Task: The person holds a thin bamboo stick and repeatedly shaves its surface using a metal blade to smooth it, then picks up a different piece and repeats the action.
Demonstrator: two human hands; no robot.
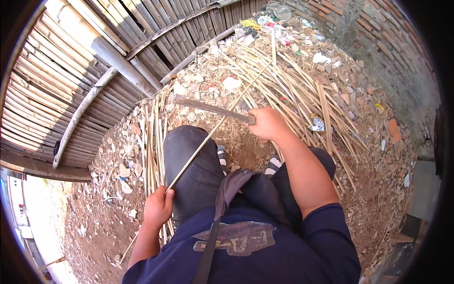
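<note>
Two bare hands are sharing one long, thin strip [194, 158]: it is slanting up from the left hand [158, 207], over the left thigh [189, 151], and its far end is reaching above the pile of loose strips [293, 94]. The left fingers are closing around the near end, thumb lying along it; the right hand [266, 123] is wrapping its fingers around the handle of a long blade [201, 105], which is crossing the strip at mid-length. From where I'm standing, the person seems to be trimming or shaving this strip, though I can't tell whether the edge is biting. The next move, I'd judge, is calling for a firm left grip and a shallow, steady stroke along the strip, keeping the edge clear of the left thumb. The blade's tip is pointing toward the bamboo fence [47, 94], with rubble lying between. Room is looking tighter low down, where the left knee is sitting just beneath the crossing, and to the right, where the pile is spreading toward the brick wall [388, 38].
</note>
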